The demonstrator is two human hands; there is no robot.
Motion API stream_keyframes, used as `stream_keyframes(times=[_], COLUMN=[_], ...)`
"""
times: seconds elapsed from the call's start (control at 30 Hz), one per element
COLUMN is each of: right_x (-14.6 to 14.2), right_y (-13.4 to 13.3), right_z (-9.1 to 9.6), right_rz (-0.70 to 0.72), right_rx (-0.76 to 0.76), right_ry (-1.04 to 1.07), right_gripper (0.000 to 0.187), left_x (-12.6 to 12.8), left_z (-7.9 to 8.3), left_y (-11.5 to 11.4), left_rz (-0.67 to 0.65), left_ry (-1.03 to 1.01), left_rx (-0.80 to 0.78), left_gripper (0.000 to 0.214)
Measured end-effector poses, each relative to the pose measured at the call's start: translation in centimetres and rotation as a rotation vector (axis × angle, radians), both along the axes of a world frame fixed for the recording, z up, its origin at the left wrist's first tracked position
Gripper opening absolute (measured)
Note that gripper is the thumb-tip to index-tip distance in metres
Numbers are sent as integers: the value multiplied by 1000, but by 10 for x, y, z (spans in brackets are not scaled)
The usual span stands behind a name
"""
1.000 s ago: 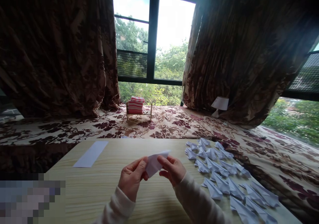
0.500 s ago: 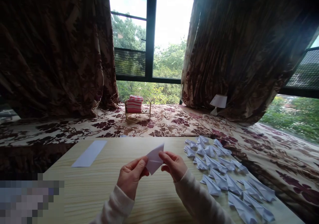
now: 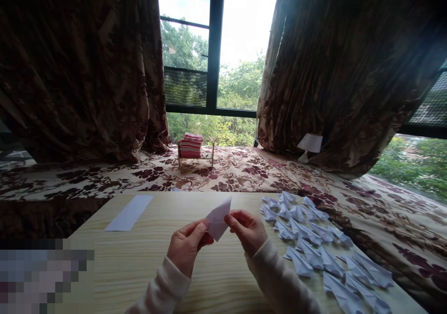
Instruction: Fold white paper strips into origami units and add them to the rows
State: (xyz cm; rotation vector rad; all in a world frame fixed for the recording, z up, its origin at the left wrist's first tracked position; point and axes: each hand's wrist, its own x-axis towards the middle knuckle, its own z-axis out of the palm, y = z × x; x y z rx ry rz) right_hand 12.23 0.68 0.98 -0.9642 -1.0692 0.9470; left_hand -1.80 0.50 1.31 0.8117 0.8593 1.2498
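A small folded piece of white paper [image 3: 219, 221] is held up above the table between my two hands. My left hand [image 3: 186, 244] pinches its left edge between thumb and fingers. At its right edge, my right hand [image 3: 247, 230] grips the paper with thumb and forefinger. The paper comes to a point at the top and another at the bottom. To the right of my right hand lie several folded white paper pieces [image 3: 300, 230] in rows, with pointed ends. A flat white paper strip [image 3: 129, 213] lies on the table to the left.
The pale wood-grain table [image 3: 139, 267] meets a ledge covered in floral cloth [image 3: 237, 169]. On the ledge stand a small wooden rack [image 3: 213, 155] with folded red-and-white striped cloth [image 3: 191, 145] and a small white lamp [image 3: 310, 144]. Dark patterned curtains [image 3: 80, 71] frame the window.
The view has shifted slightly, so most things appear a little farther right. Both hands still hold the folded paper, whose lower crease line shows less clearly now.
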Motion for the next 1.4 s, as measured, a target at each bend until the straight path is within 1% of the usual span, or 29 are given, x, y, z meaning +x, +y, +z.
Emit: stream_keyframes(times=[0.13, 0.27, 0.33, 0.37, 0.43, 0.47, 0.5, 0.53, 0.57, 0.6, 0.67, 0.77, 0.83, 0.9, 0.97, 1.03, 1.07, 1.1, 1.13, 1.2, 1.23, 1.27, 1.3, 1.33, 1.37, 1.4], right_x=[2, 2, 4, 5, 10, 13, 15, 17, 18, 18, 16, 11, 9, 10, 16, 30, 39, 48, 57, 69, 70, 66, 58, 47, 34, 22], right_y=[2, 5, 6, 6, 3, 0, -2, -5, -7, -9, -10, -8, -5, 0, 7, 16, 20, 24, 27, 29, 29, 28, 25, 22, 19, 15], right_z=[-4, -11, -11, -9, 1, 8, 14, 21, 26, 29, 30, 24, 21, 19, 17, 14, 12, 11, 10, 10, 11, 12, 12, 13, 13, 13], right_rz=[9, 48, 72, 53, -68, -166, -268, -304, -265, -201, -122, -79, -61, -31, -9, -17, -32, -66, -126, -368, -390, -370, -277, -168, -64, 24], right_rx=[28, 17, -23, -35, 10, 75, 189, 321, 425, 481, 527, 536, 560, 600, 645, 663, 647, 613, 546, 322, 280, 245, 170, 113, 64, 42], right_ry=[-21, -34, -50, -55, -124, -210, -373, -560, -732, -878, -1062, -1178, -1204, -1195, -1142, -1074, -1045, -1007, -957, -720, -669, -612, -438, -298, -216, -179], right_gripper=[22, 23, 25, 27, 33, 36, 40, 40, 34, 27, 18, 14, 17, 20, 19, 18, 18, 19, 21, 24, 26, 30, 34, 37, 39, 38], left_x=[2, 1, -1, -2, -3, -4, -4, -4, -4, -4, -4, -6, -8, -9, -9, -10, -10, -12, -13, -14, -14, -12, -10, -7, -3, 0], left_z=[2, 1, 1, 2, 5, 6, 8, 8, 9, 8, 6, 2, 2, 6, 12, 19, 22, 25, 26, 25, 23, 20, 18, 15, 12, 10], left_y=[-2, 1, 1, 1, -1, -3, -4, -6, -6, -7, -7, -5, -5, -6, -7, -8, -7, -6, -4, 2, 5, 8, 11, 12, 12, 11], left_rz=[-34, -5, 21, 29, 37, 41, 45, 49, 57, 63, 70, 69, 67, 70, 71, 64, 66, 91, 142, 296, 362, 361, 316, 291, 279, 265], left_ry=[15, 88, 170, 237, 423, 530, 633, 725, 805, 874, 971, 1044, 1062, 1062, 1037, 983, 943, 890, 819, 619, 489, 353, 230, 137, 79, 39], left_rx=[-14, 22, 90, 146, 306, 406, 511, 610, 696, 766, 852, 895, 903, 901, 888, 865, 845, 811, 752, 547, 401, 253, 148, 99, 83, 77], left_gripper=[29, 29, 25, 24, 23, 23, 23, 23, 23, 23, 21, 21, 21, 22, 22, 22, 22, 21, 20, 16, 16, 19, 22, 25, 26, 27])
